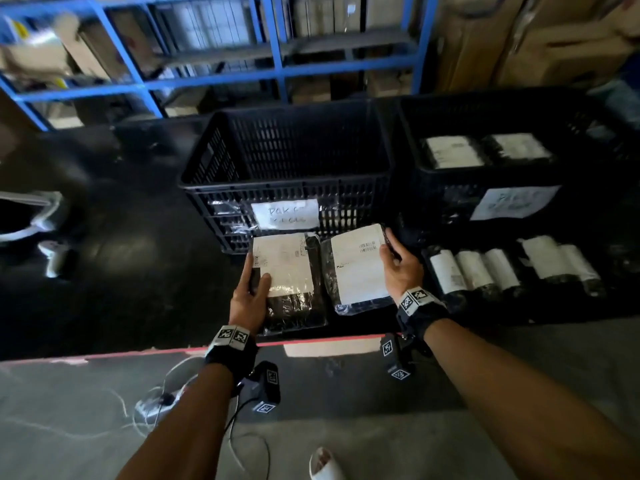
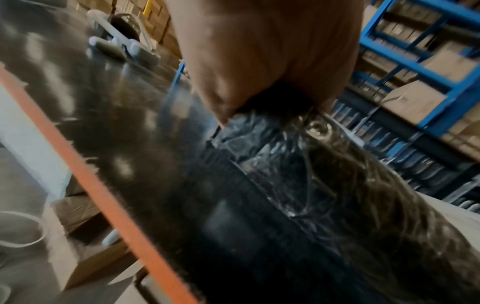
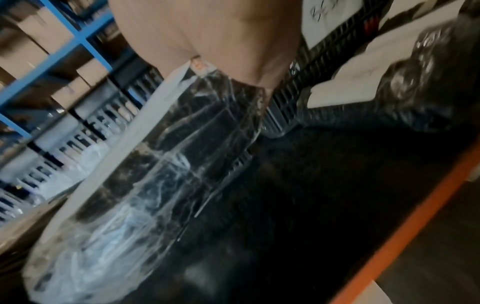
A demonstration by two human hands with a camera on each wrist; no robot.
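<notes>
Two black plastic-wrapped packages with white shipping labels are side by side over the black table (image 1: 138, 271), just in front of a black crate. My left hand (image 1: 251, 289) grips the left package (image 1: 289, 271) at its left edge, thumb on the label. My right hand (image 1: 398, 265) grips the right package (image 1: 358, 268) at its right edge, thumb on top. In the left wrist view the palm (image 2: 259, 51) closes over the shiny black wrap (image 2: 298, 174). In the right wrist view the palm (image 3: 207, 30) holds the wrapped package (image 3: 155, 164) by its labelled side.
A black slatted crate (image 1: 287, 174) with a handwritten paper label stands behind the packages. A second crate (image 1: 502, 161) at the right holds labelled packages. Several more wrapped packages (image 1: 502, 268) lie in a row at the right. Blue shelving (image 1: 207, 77) with cardboard boxes rises behind. The table's near edge is red (image 1: 311, 341).
</notes>
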